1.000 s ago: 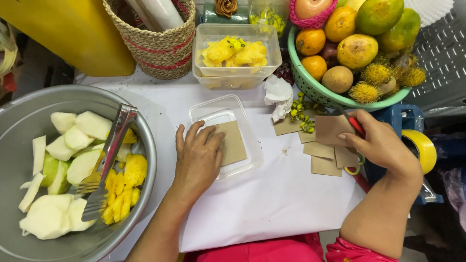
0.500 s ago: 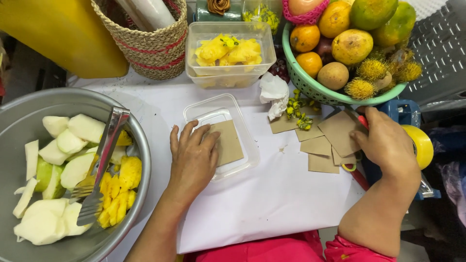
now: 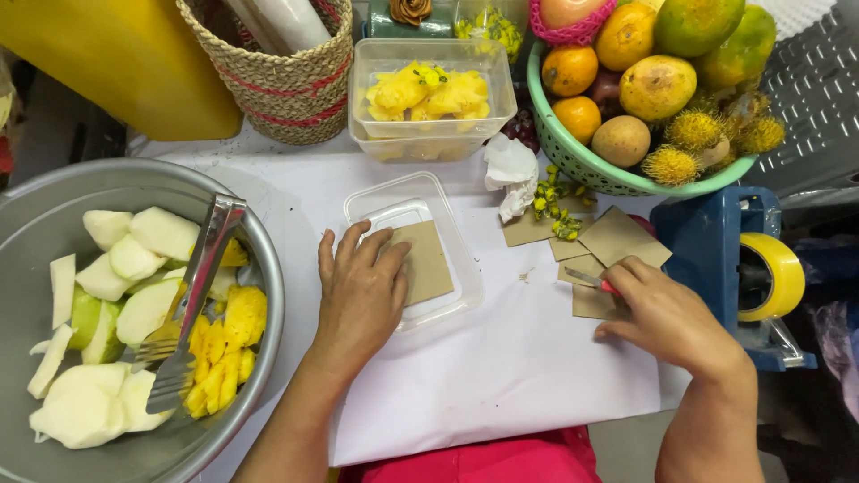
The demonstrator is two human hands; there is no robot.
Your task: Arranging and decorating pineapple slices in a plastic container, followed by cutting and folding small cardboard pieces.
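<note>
Left hand (image 3: 360, 291) lies flat, fingers released, pressing the brown paper (image 3: 422, 261) into the clear tray (image 3: 413, 247), right hand (image 3: 660, 313) pinching a small blade (image 3: 583, 277) — best seat that liner square, I'd say.

Two clear plastic tubs (image 3: 413, 259), one metal bowl (image 3: 54, 188), one pair of tongs (image 3: 192, 304), one woven basket (image 3: 286, 89), one green fruit basket (image 3: 573, 152), one tape dispenser (image 3: 716, 250).

Metal bowl (image 3: 259, 268) cut off left, fruit basket (image 3: 573, 152) top cropped
</note>
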